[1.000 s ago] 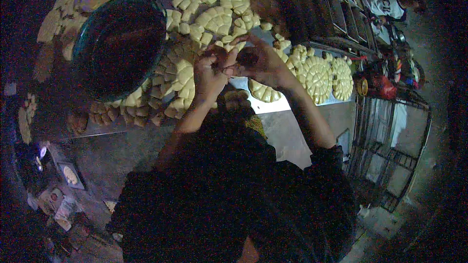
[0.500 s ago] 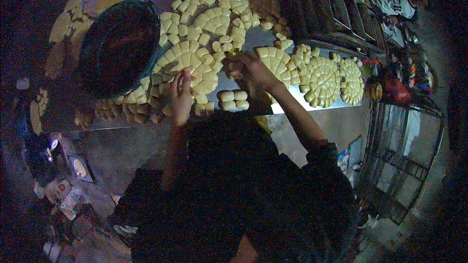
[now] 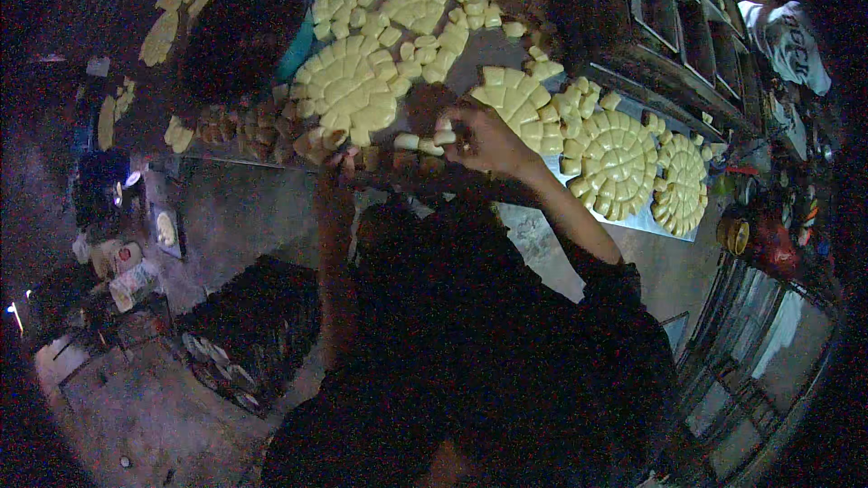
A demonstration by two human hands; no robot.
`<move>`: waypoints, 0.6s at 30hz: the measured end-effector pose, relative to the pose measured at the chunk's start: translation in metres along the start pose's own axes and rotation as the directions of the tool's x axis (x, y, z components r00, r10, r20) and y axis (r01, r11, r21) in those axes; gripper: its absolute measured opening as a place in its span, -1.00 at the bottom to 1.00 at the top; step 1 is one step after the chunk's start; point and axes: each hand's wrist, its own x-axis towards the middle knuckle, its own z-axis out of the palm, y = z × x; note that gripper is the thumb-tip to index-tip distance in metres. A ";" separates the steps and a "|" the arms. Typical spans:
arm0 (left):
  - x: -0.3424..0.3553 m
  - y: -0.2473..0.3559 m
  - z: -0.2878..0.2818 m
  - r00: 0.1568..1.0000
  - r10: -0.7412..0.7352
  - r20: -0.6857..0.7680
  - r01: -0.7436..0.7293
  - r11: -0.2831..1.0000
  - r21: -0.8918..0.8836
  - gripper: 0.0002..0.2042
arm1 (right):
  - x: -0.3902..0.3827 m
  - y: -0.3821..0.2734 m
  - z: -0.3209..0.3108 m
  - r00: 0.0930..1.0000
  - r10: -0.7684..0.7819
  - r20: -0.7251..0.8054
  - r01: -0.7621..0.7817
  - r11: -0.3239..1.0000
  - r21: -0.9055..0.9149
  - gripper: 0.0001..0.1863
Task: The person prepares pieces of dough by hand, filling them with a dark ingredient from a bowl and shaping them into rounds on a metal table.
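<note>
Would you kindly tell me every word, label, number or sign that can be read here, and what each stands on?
Pale shirt, upper right: dark lettering, tilted and blurred; I won't copy it out.
Dough pieces: no text that I can make out.
Basin: none that I can make out.

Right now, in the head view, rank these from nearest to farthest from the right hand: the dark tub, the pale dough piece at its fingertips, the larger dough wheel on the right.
1. Dough piece: at the fingertips of the right hand.
2. Dough wheel: to the hand's right.
3. Dark tub: well to its left, farther back.
</note>
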 end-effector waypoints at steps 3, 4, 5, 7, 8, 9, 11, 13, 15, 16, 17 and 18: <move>-0.013 0.006 0.012 0.995 0.060 0.074 -0.066 0.995 0.077 -0.66 | -0.032 -0.003 0.022 1.000 -0.017 0.007 0.018 0.991 -0.135 -0.60; -0.013 0.008 0.016 0.990 0.082 0.112 -0.096 0.987 0.126 -0.65 | -0.037 -0.002 0.031 1.000 0.003 0.011 -0.001 0.985 -0.173 -0.59; -0.013 0.018 0.021 0.982 0.110 0.155 -0.135 0.978 0.158 -0.64 | -0.034 0.001 0.038 0.937 0.320 0.143 -0.340 0.927 0.155 -0.50; -0.007 0.029 0.024 0.947 0.231 0.222 -0.288 0.918 0.273 -0.59 | -0.047 0.000 0.043 0.988 0.154 0.026 -0.134 0.925 -0.355 -0.45; 0.000 0.028 0.025 0.914 0.326 0.242 -0.396 0.849 0.349 -0.56 | -0.051 -0.005 0.044 0.999 0.050 0.004 -0.038 0.805 -0.592 -0.41; 0.007 0.028 0.024 0.875 0.408 0.262 -0.483 0.779 0.400 -0.56 | -0.049 -0.012 0.043 0.999 0.039 -0.028 -0.048 0.789 -0.612 -0.38; 0.017 0.025 0.022 0.832 0.455 0.318 -0.553 0.726 0.409 -0.56 | -0.043 -0.010 0.051 0.999 -0.021 0.034 0.038 0.752 -0.658 -0.39; 0.024 0.023 0.024 0.812 0.435 0.389 -0.571 0.730 0.376 -0.57 | -0.038 0.020 0.071 0.992 -0.090 0.089 0.125 0.792 -0.597 -0.31; 0.030 0.015 0.025 0.811 0.389 0.437 -0.546 0.772 0.326 -0.57 | -0.019 -0.002 0.066 0.996 -0.007 0.094 0.046 0.905 -0.424 -0.39; 0.035 0.011 0.029 0.806 0.367 0.464 -0.536 0.785 0.310 -0.58 | -0.011 -0.011 0.065 0.995 0.092 0.042 -0.080 0.969 -0.233 -0.43; 0.043 0.007 0.038 0.787 0.353 0.507 -0.534 0.800 0.272 -0.58 | -0.006 -0.018 0.061 0.979 0.204 -0.022 -0.205 0.977 -0.052 -0.46; 0.048 0.005 0.039 0.791 0.328 0.517 -0.511 0.819 0.262 -0.58 | -0.001 -0.009 0.063 0.989 0.141 -0.043 -0.145 0.982 -0.122 -0.47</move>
